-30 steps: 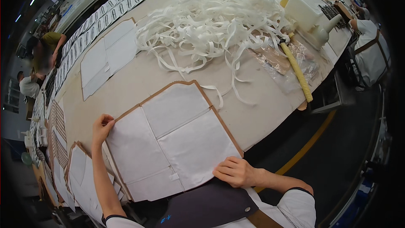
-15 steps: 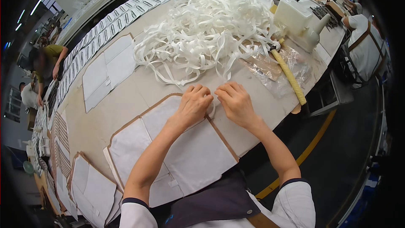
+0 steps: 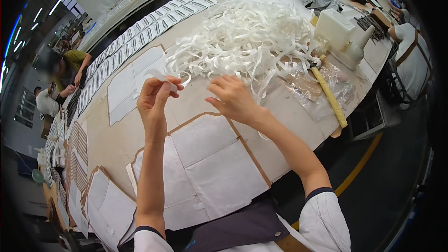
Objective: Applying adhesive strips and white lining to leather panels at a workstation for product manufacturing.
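My left hand [image 3: 155, 100] is raised above the table, thumb and fingers closed on a white ribbon strip [image 3: 157, 74]; one end of it sticks up over the fingers. My right hand [image 3: 233, 97] hovers in front of a tangled heap of white ribbon [image 3: 242, 35]. Its fingers are slightly blurred, the thumb stands apart from them, and nothing shows in between. Below both hands lies a flat white panel with brown edges [image 3: 214, 163], marked by seams and a small tab. My left forearm hides part of it.
A yellow-wrapped hammer handle [image 3: 329, 97] lies on clear plastic [image 3: 303, 86] near a translucent glue bottle [image 3: 343, 37]. More white panels [image 3: 105, 205] lie at the left. Rows of small pieces [image 3: 135, 39] run along the far edge. Other people work at left and right.
My hands have moved apart. The left went left and up off the panel with the white ribbon strip; the right shifted slightly left and up. The view has shifted a little.
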Action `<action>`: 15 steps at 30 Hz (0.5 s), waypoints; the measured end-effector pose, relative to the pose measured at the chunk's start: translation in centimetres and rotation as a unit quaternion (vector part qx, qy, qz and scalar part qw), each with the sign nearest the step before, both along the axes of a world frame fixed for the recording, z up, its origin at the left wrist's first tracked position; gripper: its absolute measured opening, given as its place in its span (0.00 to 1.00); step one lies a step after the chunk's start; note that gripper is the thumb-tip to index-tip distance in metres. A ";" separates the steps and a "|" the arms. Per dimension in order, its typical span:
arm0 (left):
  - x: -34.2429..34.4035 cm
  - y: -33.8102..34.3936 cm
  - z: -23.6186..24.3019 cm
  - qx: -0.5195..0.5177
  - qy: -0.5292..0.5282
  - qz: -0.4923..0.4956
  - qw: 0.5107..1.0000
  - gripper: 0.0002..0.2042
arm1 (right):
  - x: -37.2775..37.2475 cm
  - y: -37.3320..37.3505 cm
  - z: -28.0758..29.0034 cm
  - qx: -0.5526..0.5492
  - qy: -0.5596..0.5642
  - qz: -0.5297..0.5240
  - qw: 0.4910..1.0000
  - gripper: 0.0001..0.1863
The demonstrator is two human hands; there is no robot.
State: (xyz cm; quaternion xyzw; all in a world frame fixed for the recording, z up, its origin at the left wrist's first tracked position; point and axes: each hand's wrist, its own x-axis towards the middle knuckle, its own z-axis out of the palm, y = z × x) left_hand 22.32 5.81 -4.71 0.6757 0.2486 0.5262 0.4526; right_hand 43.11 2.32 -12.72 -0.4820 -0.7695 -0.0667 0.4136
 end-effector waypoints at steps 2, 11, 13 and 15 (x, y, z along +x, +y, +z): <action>-0.3 -0.8 0.6 0.025 -0.044 0.016 0.999 0.05 | -1.9 4.1 -1.1 -0.013 -0.007 0.010 1.000 0.20; -5.2 -5.6 2.9 0.162 -0.082 0.124 0.976 0.06 | -8.2 16.6 -4.9 -0.110 0.007 0.023 0.994 0.19; -7.4 -6.1 3.7 0.189 -0.123 0.159 0.961 0.07 | -8.4 18.3 -6.6 -0.124 -0.058 0.003 0.991 0.16; -9.9 -6.7 5.5 0.219 -0.175 0.258 0.925 0.08 | -7.0 19.1 -8.2 -0.131 -0.135 -0.058 0.981 0.11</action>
